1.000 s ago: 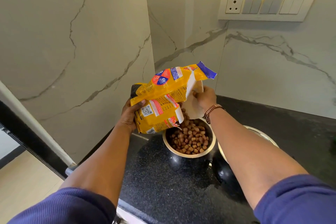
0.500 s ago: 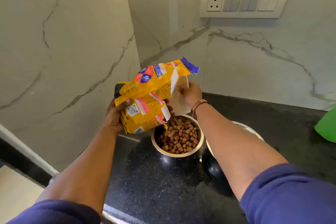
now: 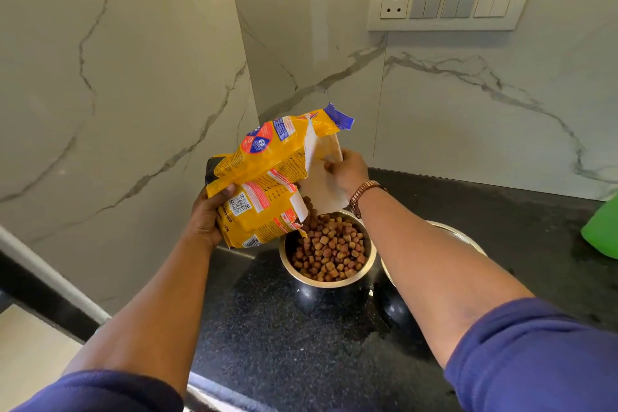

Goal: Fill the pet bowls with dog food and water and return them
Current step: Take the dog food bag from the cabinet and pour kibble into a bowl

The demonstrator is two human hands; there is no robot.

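Food bag: a yellow dog food bag (image 3: 267,177) is being held tilted in the air over the back left corner of the black surface (image 3: 284,338), its long axis slanting from the closed bottom at lower left up to the torn blue top edge at upper right, its open mouth facing right and down.
Kibble: brown kibble (image 3: 329,251) is spilling from the bag's mouth into the bowl directly beneath it.
Food bowl: a steel bowl (image 3: 326,283) is sitting upright on the surface near the back left corner, heaped with kibble.
Second bowl: another steel bowl (image 3: 458,231) is sitting just beside it to the right, largely hidden behind the right forearm; its contents cannot be made out.
Left grip: the left hand (image 3: 209,214) is clenching the bag's lower end, thumb pressing across the printed face.
Right grip: the right hand (image 3: 347,170) is pinching the white inner flap at the bag's mouth, pulling it open; a brown watch strap (image 3: 363,192) is circling the wrist.
Right edge: a green object (image 3: 602,231) is sitting on the surface, cut off by the picture's edge.
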